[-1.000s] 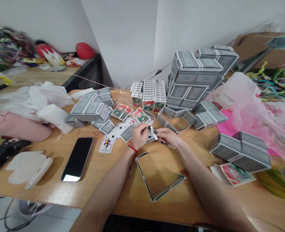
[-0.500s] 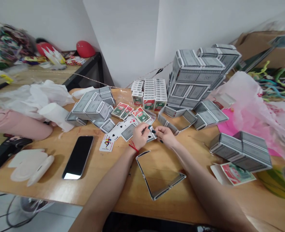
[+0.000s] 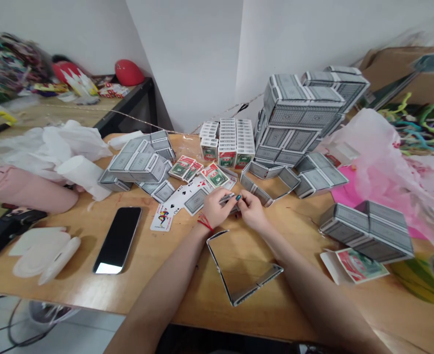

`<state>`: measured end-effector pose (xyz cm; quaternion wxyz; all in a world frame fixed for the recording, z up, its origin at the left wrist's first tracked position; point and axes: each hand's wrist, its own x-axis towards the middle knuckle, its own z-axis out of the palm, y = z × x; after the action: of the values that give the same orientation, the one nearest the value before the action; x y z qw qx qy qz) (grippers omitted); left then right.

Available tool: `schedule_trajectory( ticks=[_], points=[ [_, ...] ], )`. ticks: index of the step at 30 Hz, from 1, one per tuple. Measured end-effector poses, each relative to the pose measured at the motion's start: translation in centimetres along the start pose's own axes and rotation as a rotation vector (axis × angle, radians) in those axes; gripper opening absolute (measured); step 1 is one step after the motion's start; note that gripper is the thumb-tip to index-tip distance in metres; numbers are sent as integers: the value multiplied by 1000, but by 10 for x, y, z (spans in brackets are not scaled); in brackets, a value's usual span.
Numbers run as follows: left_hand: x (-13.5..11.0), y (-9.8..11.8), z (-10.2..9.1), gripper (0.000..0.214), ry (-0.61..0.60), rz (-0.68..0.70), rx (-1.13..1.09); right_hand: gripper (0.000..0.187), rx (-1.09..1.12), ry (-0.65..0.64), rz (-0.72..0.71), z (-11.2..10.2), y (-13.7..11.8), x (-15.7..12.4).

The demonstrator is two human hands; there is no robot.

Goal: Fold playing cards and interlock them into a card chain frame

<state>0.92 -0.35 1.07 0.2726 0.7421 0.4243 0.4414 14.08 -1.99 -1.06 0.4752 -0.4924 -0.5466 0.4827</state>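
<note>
My left hand (image 3: 217, 207) and my right hand (image 3: 250, 209) meet at the middle of the table, fingers pinched together on a playing card (image 3: 227, 197). Most of that card is hidden by the fingers, so its fold cannot be made out. Just nearer to me, a partial frame of folded cards (image 3: 222, 273) stands on edge between my forearms. Loose playing cards (image 3: 180, 199), a joker (image 3: 162, 218) among them, are spread left of my left hand. Beyond my right hand stands a closed ring of joined cards (image 3: 253, 187).
A tall stack of card-built blocks (image 3: 300, 115) rises at the back right, with smaller blocks (image 3: 371, 228) at right and more (image 3: 139, 160) at left. Boxed decks (image 3: 235, 142) stand in rows. A phone (image 3: 118, 241) and pink roll (image 3: 28, 189) lie left.
My hands have closed in on each other, and the right fingers have curled tighter. The card between them has turned and shows less of its face.
</note>
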Motion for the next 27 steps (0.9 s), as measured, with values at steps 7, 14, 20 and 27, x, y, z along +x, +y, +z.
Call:
schedule_trajectory(
  ticks=[7, 14, 20, 27],
  points=[
    [2, -4, -1, 14, 101, -84, -58, 21, -26, 12, -98, 3, -8, 0],
    [6, -7, 0, 14, 257, -145, -148, 25, 179, -17, 5, 5, -11, 1],
    [5, -7, -2, 13, 235, 80, -54, 11, -39, 296, -243, 2, -4, 1],
    [5, -14, -3, 18, 128, 130, -48, 10, -219, 438, -392, -5, -9, 3]
  ],
)
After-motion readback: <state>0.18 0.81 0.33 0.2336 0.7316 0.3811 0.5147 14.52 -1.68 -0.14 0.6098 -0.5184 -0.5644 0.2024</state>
